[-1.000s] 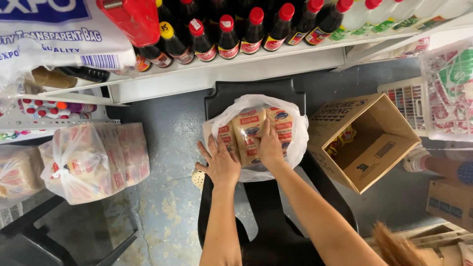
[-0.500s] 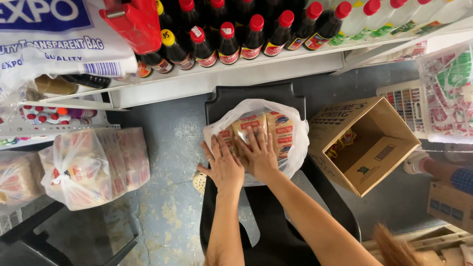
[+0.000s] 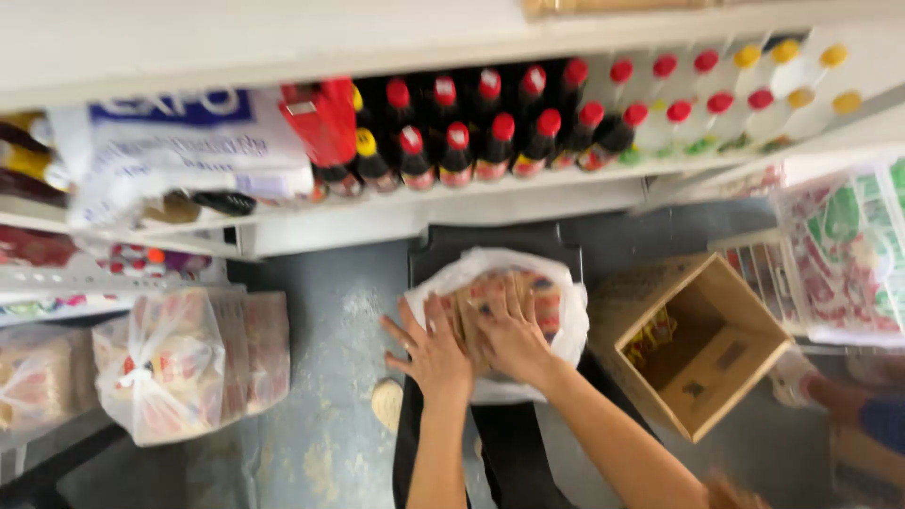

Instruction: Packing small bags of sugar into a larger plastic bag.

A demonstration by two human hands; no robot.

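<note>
Head view, looking down: both hands lie flat on a clear plastic bag of packets (image 3: 509,311) that rests on a black chair (image 3: 495,250). Left hand (image 3: 436,351) presses the bag's near left edge, fingers spread apart and extended, gripping nothing. Right hand (image 3: 511,330) lies just beside it on top of the bag, fingers likewise apart and flat on the plastic. An open cardboard box (image 3: 702,344) stands on the grey floor (image 3: 320,311) to the right of the chair, tilted, with yellow packets inside. A knotted plastic bag of goods (image 3: 174,363) sits well apart to the left. Dark bottles with red caps (image 3: 471,137) line the shelf (image 3: 452,212) above. Picture is motion-blurred.
</note>
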